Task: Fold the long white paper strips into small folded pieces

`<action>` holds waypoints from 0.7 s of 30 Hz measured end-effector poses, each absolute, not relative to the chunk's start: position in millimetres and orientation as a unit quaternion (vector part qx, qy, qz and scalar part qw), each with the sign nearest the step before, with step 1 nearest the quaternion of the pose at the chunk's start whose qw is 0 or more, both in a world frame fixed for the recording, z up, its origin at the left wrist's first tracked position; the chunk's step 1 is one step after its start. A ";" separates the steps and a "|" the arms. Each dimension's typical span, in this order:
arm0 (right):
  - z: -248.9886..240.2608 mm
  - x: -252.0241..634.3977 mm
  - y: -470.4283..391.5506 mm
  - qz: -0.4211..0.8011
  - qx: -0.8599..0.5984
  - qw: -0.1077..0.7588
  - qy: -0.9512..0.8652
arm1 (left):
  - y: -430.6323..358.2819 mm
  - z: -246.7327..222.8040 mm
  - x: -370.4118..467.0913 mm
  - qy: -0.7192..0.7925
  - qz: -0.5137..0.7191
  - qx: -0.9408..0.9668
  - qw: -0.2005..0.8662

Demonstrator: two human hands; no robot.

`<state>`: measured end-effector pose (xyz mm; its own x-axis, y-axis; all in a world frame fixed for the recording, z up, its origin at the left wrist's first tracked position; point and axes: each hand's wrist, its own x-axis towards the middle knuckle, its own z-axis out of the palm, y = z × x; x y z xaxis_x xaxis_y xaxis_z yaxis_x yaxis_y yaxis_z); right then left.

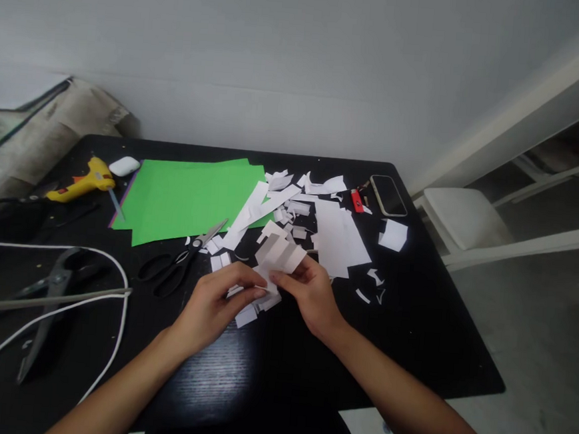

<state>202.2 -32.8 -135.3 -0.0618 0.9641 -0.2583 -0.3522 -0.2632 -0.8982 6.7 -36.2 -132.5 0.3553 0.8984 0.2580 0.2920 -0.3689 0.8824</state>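
Both hands meet over the middle of the black table, on a folded white paper piece (pixel 280 253) with several creased panels. My right hand (pixel 316 298) grips it from the right, thumb on top and fingers behind. From the left, my left hand (pixel 222 302) pinches the paper's lower edge between thumb and fingertips. More white paper pieces (pixel 246 315) lie just below the fingers. Left of the hands rest black-handled scissors (pixel 183 255), blades slightly apart. White strips (pixel 244 217) and small scraps spread beyond the hands, and larger white sheets (pixel 340 241) lie to the right.
Green sheets (pixel 185 195) cover the table's back left. A yellow glue gun (pixel 89 180), a white case (pixel 124 166), pliers (pixel 56 285) and a looped white cable (pixel 124 311) are at left. A phone (pixel 389 195) and a red object (pixel 357 201) sit at back right.
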 end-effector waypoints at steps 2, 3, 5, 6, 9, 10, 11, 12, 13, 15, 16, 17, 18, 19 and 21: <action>-134.1 202.4 -33.5 0.653 -0.459 0.501 -0.335 | -35.2 -130.3 6.1 0.379 0.390 0.744 0.388; -133.6 202.5 -33.7 0.655 -0.459 0.498 -0.336 | -34.8 -129.5 5.9 0.363 0.385 0.754 0.389; -132.6 202.9 -33.9 0.656 -0.457 0.496 -0.337 | -34.3 -128.4 5.7 0.342 0.373 0.771 0.387; -132.1 203.0 -34.0 0.657 -0.457 0.495 -0.338 | -34.2 -128.1 5.7 0.340 0.367 0.776 0.383; -130.5 203.0 -34.9 0.654 -0.461 0.492 -0.344 | -34.3 -128.9 5.8 0.349 0.363 0.779 0.373; -130.2 202.9 -35.3 0.652 -0.464 0.491 -0.343 | -34.6 -129.8 5.7 0.357 0.366 0.775 0.371; -130.1 202.8 -35.8 0.652 -0.467 0.490 -0.341 | -35.1 -131.1 5.7 0.369 0.368 0.770 0.368; -130.0 202.6 -36.2 0.653 -0.469 0.490 -0.338 | -35.7 -132.7 5.6 0.386 0.372 0.761 0.365; -130.1 202.5 -36.6 0.653 -0.469 0.490 -0.336 | -36.5 -134.6 5.5 0.406 0.376 0.750 0.362; -130.1 202.1 -37.2 0.655 -0.466 0.488 -0.339 | -38.2 -138.6 5.4 0.447 0.385 0.722 0.361; -129.8 202.0 -37.4 0.656 -0.463 0.487 -0.345 | -39.0 -140.4 5.4 0.462 0.391 0.708 0.364; -129.3 201.8 -37.7 0.656 -0.460 0.486 -0.351 | -39.8 -141.9 5.6 0.472 0.397 0.696 0.368; -128.7 201.7 -38.0 0.656 -0.457 0.483 -0.357 | -40.4 -143.0 5.8 0.478 0.403 0.686 0.372; -128.0 201.6 -38.3 0.658 -0.455 0.480 -0.361 | -40.9 -143.6 6.0 0.481 0.409 0.679 0.375; -127.0 201.4 -39.1 0.659 -0.451 0.477 -0.366 | -41.7 -143.6 6.4 0.485 0.421 0.669 0.375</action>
